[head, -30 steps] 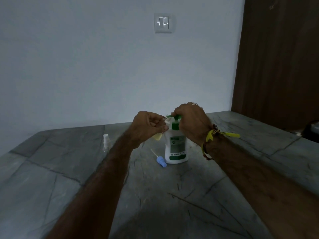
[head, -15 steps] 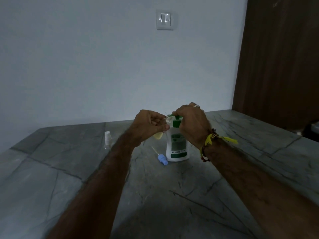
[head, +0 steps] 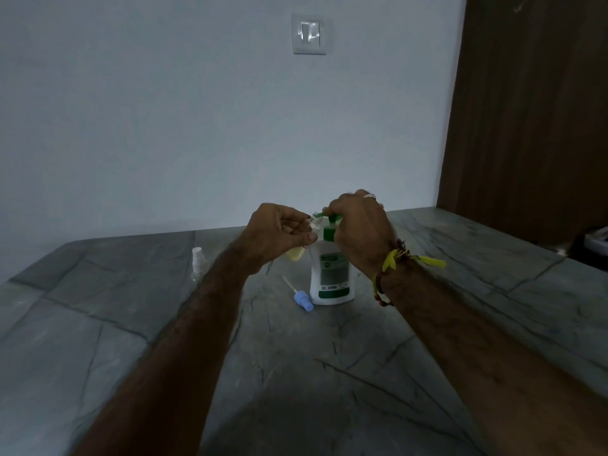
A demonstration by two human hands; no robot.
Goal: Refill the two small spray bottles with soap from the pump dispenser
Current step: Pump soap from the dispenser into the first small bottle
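Nothing has shifted: your left hand point(head: 279, 233) pinches the small bottle point(head: 296, 253) beside the pump dispenser point(head: 330, 278); your right hand point(head: 358, 230) grips its pump. Misalignment could spill soap.

Worktop point(head: 329, 373): grey veined stone, smooth, matt. Dispenser point(head: 331, 278): white plastic, slight sheen, green plastic pump. Sprayer cap point(head: 303, 301): blue plastic. Spare bottle point(head: 197, 263): clear plastic, white cap. Door point(head: 533, 110): brown wood-grain, matt.
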